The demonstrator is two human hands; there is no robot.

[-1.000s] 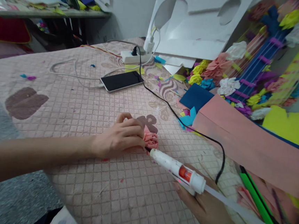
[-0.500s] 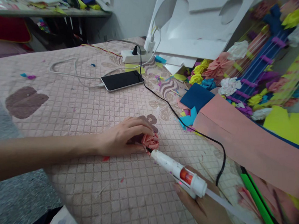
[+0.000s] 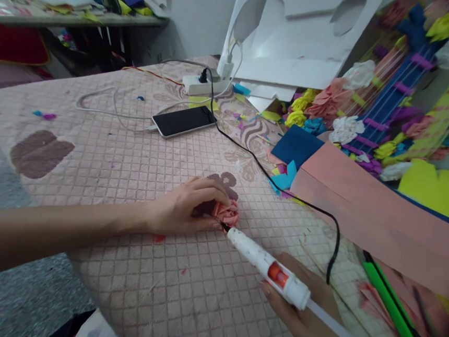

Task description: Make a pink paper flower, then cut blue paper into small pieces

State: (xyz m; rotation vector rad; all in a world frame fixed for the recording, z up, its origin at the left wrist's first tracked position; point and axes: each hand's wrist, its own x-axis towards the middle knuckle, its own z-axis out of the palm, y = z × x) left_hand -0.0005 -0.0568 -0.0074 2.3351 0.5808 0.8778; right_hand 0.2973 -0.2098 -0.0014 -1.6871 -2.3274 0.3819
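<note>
Between the thumb and fingers of my left hand (image 3: 187, 207) is a pink crepe paper flower (image 3: 227, 212), held low over the tablecloth. My right hand (image 3: 303, 301) is wrapped round a white hot glue gun (image 3: 259, 258) with an orange window in its side. The gun's dark nozzle is at the flower's lower edge, close to my left thumb; whether it touches the paper I cannot tell. A long whitish glue stick (image 3: 342, 331) runs out of the gun's back over my right wrist. The grip and trigger are mostly hidden.
A phone (image 3: 184, 121) on a white cable lies near a power strip (image 3: 200, 85). The black cord (image 3: 260, 164) crosses the tablecloth (image 3: 138, 171). Pink paper (image 3: 374, 202), a green-edged tool (image 3: 396, 314) and paper-flower decorations (image 3: 346, 129) are on the right. White cut-out board (image 3: 294, 38) stands behind.
The glue gun's rear and my right hand have shifted slightly, and the glue stick now lies at a steeper angle. My left hand keeps the flower in nearly the same place.
</note>
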